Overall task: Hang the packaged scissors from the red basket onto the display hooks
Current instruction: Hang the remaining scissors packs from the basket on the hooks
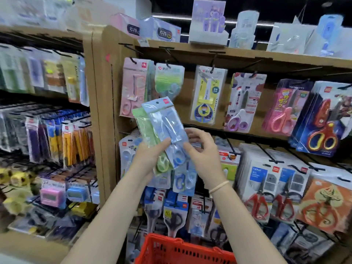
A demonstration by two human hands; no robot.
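Note:
My left hand [150, 157] grips two packaged scissors fanned together: a blue pack [165, 122] in front and a green pack [142, 121] behind it, held up before the display wall. My right hand [202, 149] is at the blue pack's right edge, fingers curled and touching its plastic. The red basket [171, 250] sits low at the bottom centre, below my forearms; its contents are hidden. Black display hooks [232, 147] stick out of the brown board, most carrying other scissors packs.
The brown pegboard [106, 111] holds rows of packaged scissors: pink, yellow, purple, red-handled. A side rack on the left carries stationery and small timers [51, 195]. Boxes and clocks stand on the top shelf [247, 52]. Hooks project toward me at several heights.

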